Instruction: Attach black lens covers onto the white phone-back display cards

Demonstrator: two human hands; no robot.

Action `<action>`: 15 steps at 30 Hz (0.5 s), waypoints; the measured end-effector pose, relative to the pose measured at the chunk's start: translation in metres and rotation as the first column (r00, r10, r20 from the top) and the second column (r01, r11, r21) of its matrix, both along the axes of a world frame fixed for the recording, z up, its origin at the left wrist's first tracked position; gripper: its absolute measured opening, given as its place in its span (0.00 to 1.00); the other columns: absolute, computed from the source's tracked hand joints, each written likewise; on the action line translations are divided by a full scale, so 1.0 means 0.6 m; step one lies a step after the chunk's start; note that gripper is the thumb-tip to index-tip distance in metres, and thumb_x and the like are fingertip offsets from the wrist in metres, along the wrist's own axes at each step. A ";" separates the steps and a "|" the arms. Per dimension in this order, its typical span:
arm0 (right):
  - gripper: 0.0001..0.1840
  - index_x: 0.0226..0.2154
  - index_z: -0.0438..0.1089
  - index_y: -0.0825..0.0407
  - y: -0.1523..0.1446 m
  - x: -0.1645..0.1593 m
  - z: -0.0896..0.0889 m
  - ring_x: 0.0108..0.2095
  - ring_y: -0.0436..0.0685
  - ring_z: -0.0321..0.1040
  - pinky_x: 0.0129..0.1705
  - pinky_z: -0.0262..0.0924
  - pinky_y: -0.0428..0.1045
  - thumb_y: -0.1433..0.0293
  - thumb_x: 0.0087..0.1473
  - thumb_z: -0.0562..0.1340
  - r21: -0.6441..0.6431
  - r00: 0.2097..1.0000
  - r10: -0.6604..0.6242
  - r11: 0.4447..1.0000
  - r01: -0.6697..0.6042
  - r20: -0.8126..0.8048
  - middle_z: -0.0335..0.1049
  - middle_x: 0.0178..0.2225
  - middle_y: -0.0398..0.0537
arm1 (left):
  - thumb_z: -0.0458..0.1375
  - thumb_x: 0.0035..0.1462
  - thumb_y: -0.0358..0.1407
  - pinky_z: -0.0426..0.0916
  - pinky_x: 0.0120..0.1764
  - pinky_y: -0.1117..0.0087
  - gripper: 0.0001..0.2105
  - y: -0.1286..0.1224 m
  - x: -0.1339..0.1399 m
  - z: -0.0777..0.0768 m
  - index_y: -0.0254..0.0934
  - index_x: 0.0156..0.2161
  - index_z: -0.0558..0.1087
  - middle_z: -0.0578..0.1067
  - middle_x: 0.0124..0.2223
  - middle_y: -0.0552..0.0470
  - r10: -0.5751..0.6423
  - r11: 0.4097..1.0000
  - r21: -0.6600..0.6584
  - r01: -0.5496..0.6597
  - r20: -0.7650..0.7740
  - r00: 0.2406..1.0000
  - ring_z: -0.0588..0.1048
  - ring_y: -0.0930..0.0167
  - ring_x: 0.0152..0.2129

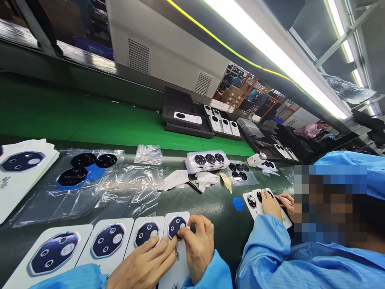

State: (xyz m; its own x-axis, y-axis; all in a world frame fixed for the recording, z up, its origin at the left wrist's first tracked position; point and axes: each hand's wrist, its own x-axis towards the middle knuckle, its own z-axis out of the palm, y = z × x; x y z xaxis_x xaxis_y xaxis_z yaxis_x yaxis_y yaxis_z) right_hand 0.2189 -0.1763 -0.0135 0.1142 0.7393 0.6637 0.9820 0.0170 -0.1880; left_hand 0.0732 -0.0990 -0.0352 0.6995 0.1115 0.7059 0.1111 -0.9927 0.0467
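White phone back panels with dark octagonal camera plates lie in a row at the front of the bench. My left hand (147, 259) lies flat with its fingers stretched over the two right-hand panels, fingertips at the lower edge of the rightmost camera plate (173, 225). At that plate's right side, my right hand (197, 243) has thumb and forefinger curled together. Whatever may be between those fingertips is too small to make out. The rightmost panel (182, 263) rests under both hands. Further left sit another panel (112, 237) and a larger-looking one (57, 251) nearest me.
Clear plastic sheets (135, 188) with black round stickers (72, 176) lie behind the row. A panel stack (21, 172) stands far left. White wipes (177, 179) and a blue disc (238, 203) lie mid-bench. A blue-clad co-worker (270, 249) handles panels at right. Black trays (186, 114) stand behind.
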 end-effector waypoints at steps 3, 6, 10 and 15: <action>0.18 0.26 0.68 0.50 0.003 -0.004 -0.013 0.38 0.55 0.56 0.38 0.50 0.50 0.76 0.63 0.50 0.038 0.999 -0.025 0.999 0.026 -0.021 0.62 0.33 0.47 | 0.31 0.67 0.23 0.57 0.44 0.67 0.26 0.001 0.002 0.002 0.36 0.33 0.71 0.80 0.38 0.53 0.001 1.000 -0.001 -0.001 0.004 1.000 0.72 0.74 0.35; 0.21 0.25 0.68 0.50 0.005 -0.006 -0.018 0.37 0.55 0.56 0.37 0.50 0.50 0.73 0.65 0.48 0.086 0.999 -0.036 0.996 0.037 -0.012 0.63 0.32 0.46 | 0.31 0.67 0.22 0.58 0.44 0.67 0.26 0.001 0.002 0.003 0.36 0.33 0.71 0.80 0.38 0.53 -0.001 1.000 0.006 0.001 0.008 1.000 0.72 0.74 0.36; 0.20 0.25 0.69 0.50 0.006 -0.005 -0.009 0.37 0.54 0.56 0.37 0.50 0.49 0.71 0.65 0.48 0.020 0.999 -0.017 1.000 0.017 0.033 0.64 0.32 0.45 | 0.31 0.67 0.23 0.58 0.44 0.67 0.25 0.001 0.002 0.001 0.36 0.34 0.71 0.80 0.39 0.52 0.007 1.000 0.011 -0.007 -0.012 1.000 0.72 0.74 0.36; 0.22 0.25 0.69 0.50 0.009 -0.004 -0.004 0.35 0.53 0.57 0.35 0.49 0.49 0.69 0.66 0.47 0.068 0.999 -0.005 0.998 0.002 0.043 0.64 0.29 0.45 | 0.32 0.68 0.24 0.58 0.44 0.68 0.25 0.002 0.000 0.005 0.36 0.34 0.71 0.80 0.37 0.52 -0.010 1.000 0.011 0.010 0.004 1.000 0.72 0.75 0.36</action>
State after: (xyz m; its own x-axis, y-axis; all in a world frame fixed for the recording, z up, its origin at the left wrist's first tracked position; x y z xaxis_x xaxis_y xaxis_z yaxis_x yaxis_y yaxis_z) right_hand 0.2164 -0.1711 -0.0156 0.0870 0.6922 0.7164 0.9892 0.0251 -0.1443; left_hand 0.0731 -0.0980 -0.0324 0.6977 0.0968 0.7099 0.1012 -0.9942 0.0360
